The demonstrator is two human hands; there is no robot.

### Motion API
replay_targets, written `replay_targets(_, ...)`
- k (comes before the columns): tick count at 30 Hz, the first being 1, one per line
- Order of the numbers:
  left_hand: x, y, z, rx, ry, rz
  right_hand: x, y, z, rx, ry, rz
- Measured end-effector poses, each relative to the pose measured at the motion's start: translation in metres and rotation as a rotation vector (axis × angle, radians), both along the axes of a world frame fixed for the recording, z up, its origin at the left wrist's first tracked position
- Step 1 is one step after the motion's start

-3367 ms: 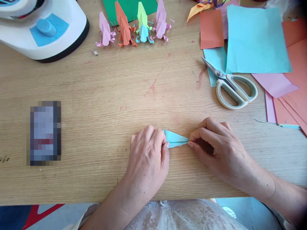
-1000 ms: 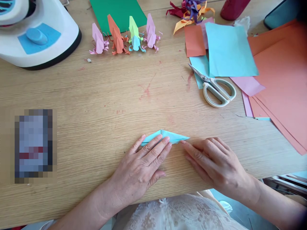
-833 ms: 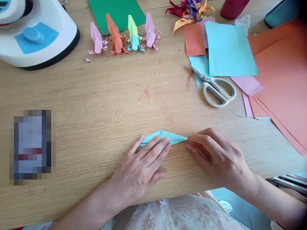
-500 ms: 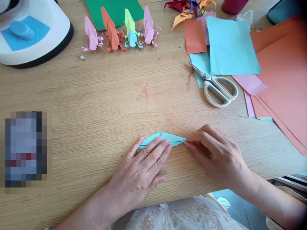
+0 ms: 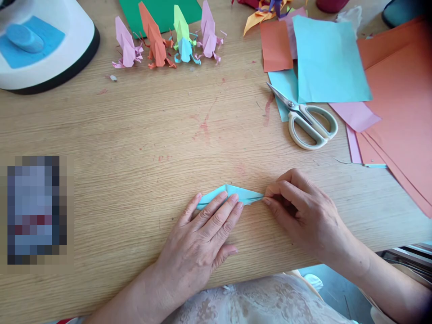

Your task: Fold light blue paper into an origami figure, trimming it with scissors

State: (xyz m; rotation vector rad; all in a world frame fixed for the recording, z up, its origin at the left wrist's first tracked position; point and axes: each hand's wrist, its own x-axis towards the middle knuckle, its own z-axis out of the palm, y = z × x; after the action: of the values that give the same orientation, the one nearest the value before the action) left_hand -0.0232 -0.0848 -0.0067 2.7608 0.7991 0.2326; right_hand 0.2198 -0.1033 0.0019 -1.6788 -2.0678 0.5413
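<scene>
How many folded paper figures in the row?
4, near the green sheet, left to right: pink figure, orange figure, green-and-blue figure, second pink figure. The row looks unobstructed.

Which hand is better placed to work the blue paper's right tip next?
Probably the right hand: it pinches the folded blue paper at that tip, while the left hand lies spread farther left on it.

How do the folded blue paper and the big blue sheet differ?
The folded paper is slim and pointed; the big sheet is squarish. The left hand rests on the folded paper, the right hand pinches its tip; the big sheet lies untouched. Both are light blue.
</scene>
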Motion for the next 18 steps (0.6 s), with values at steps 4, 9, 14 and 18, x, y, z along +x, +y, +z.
replay_targets(4, 0.001, -0.004, -0.001, 0.007, 0.008, 0.025, 0.000, -0.006, -0.001, 0.032, -0.017, -0.025)
replay_targets(9, 0.002, -0.005, -0.001, 0.010, 0.024, 0.031, -0.001, -0.024, -0.004, 0.171, -0.094, 0.111)
replay_targets(14, 0.002, -0.006, 0.001, -0.001, 0.027, 0.037, -0.006, -0.031, -0.005, 0.139, -0.292, 0.263)
replay_targets(18, 0.003, -0.006, 0.001, -0.016, 0.041, 0.038, -0.007, -0.030, -0.005, 0.177, -0.357, 0.270)
